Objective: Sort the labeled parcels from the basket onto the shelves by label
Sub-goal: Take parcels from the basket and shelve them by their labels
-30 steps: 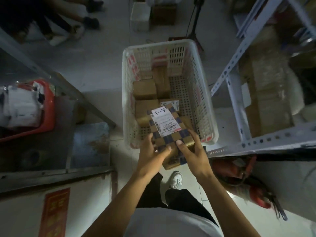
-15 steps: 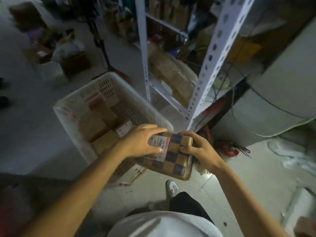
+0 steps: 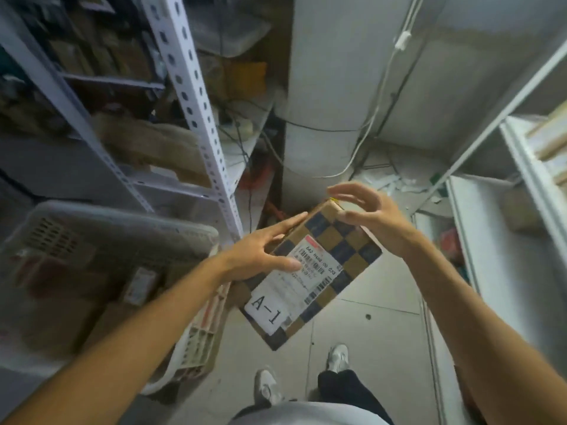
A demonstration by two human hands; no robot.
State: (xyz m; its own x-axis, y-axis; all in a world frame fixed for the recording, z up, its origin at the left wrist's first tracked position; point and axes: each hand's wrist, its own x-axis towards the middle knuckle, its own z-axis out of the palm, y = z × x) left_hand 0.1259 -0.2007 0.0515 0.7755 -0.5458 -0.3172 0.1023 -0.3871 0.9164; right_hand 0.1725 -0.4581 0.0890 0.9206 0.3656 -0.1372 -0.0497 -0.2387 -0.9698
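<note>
A brown-and-blue checkered parcel (image 3: 337, 253) with a white label reading "A-1" is held in the air above the floor, tilted. My left hand (image 3: 260, 253) grips its left side, thumb on the label. My right hand (image 3: 365, 216) touches the far top corner with the thumb, the other fingers spread above it. The white plastic basket (image 3: 101, 222) with several brown parcels stands at the lower left, blurred.
A white perforated-steel shelf rack (image 3: 196, 111) full of boxes rises at the left. Another white shelf (image 3: 497, 240) is at the right. A grey wall corner with hanging cables lies ahead. My feet stand on grey floor tiles below.
The view has swung right, away from the basket. The parcel has been lifted out and turned so its A-1 end points toward me. My right hand's fingers have opened.
</note>
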